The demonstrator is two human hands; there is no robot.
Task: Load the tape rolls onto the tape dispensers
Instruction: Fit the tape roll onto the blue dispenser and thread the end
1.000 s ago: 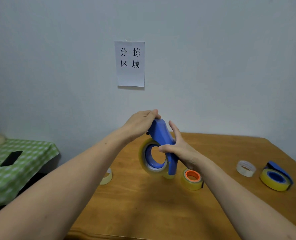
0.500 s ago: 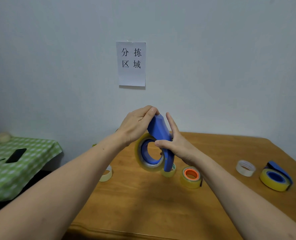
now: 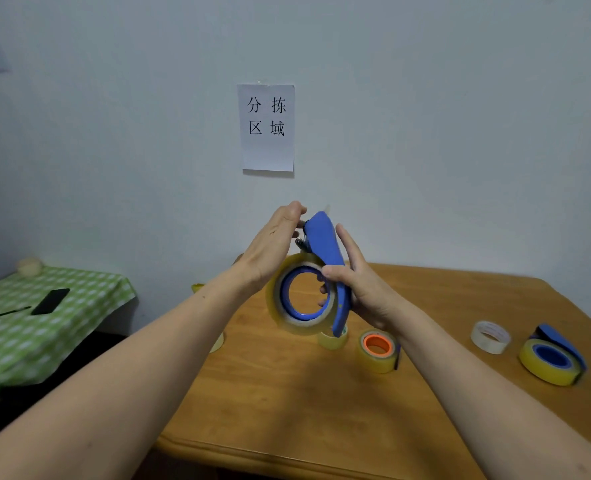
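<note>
1. Centre of the frame: both hands hold a blue tape dispenser (image 3: 325, 244) in the air above a wooden table (image 3: 287, 410), its nose pointing up.
2. A clear, yellowish tape roll (image 3: 276, 306) sits on the dispenser's blue hub, at its lower end.
3. The left hand (image 3: 273, 247) bends its fingers over the dispenser's upper tip, beside the metal cutter. How the fingertips lie there is mostly hidden.
4. The right hand (image 3: 363, 292) grips the dispenser's body: thumb on the front at the roll's edge, index finger straight along the back, other fingertips showing through the hub's hole.
5. Below the hands, an orange-cored roll (image 3: 377, 348) stands on the table, with a smaller pale roll (image 3: 332, 341) just left of it.
6. Lower right: a white roll (image 3: 490, 337) lies near a second blue dispenser (image 3: 560, 341), which carries a yellow roll (image 3: 543, 370).
7. A paper sign (image 3: 268, 128) hangs on the wall above.
8. At left, a dark phone (image 3: 50, 301) lies on a green checked cloth (image 3: 44, 341).
</note>
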